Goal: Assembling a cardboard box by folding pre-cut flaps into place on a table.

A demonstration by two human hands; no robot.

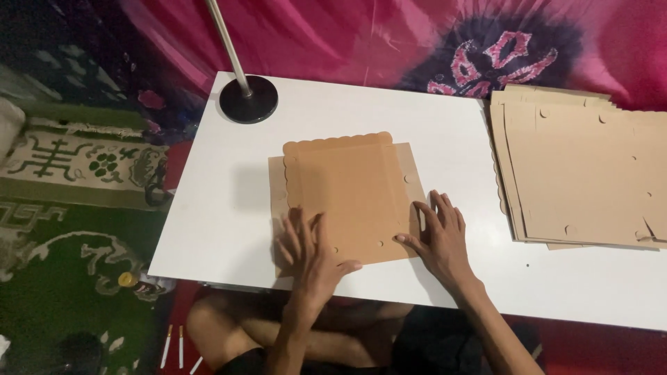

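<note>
Crossed legs (278,333) sit nearest, under the white table (208,229); a stack of flat cardboard blanks (583,173) waits unfolded at right; one scalloped-edged cardboard blank (347,198) lies partly folded; left hand (309,253) and right hand (441,239) press flat on it, fingers spread, grasping nothing

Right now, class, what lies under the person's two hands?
Both the left hand and right hand press flat on a folded brown cardboard sheet, which lies on the white table. The table beneath the cardboard is covered.
</note>
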